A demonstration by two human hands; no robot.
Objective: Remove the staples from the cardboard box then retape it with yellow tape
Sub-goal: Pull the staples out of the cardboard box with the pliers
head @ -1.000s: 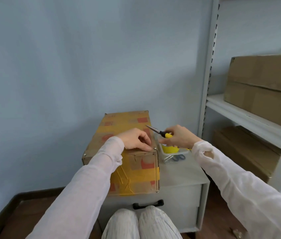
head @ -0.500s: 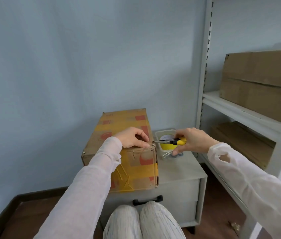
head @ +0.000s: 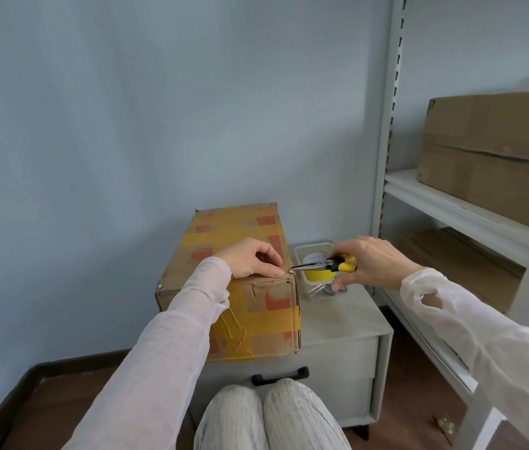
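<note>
A cardboard box banded with yellow tape stands on a low grey cabinet. My left hand rests on the box's top near its front right corner, fingers curled down against the cardboard. My right hand grips yellow-handled needle-nose pliers, held level, their tips at a small metal fastener on that corner. A roll of yellow tape sits in a clear tub behind the pliers.
Scissors lie in the tub's front. A grey metal shelf rack stands at the right with large cardboard boxes on it. The wall is close behind. My knees are against the cabinet's drawer handle.
My right hand swung the pliers from pointing up over the box down to level, with the tips now at the box's front right corner. My left hand stayed on the box top.
</note>
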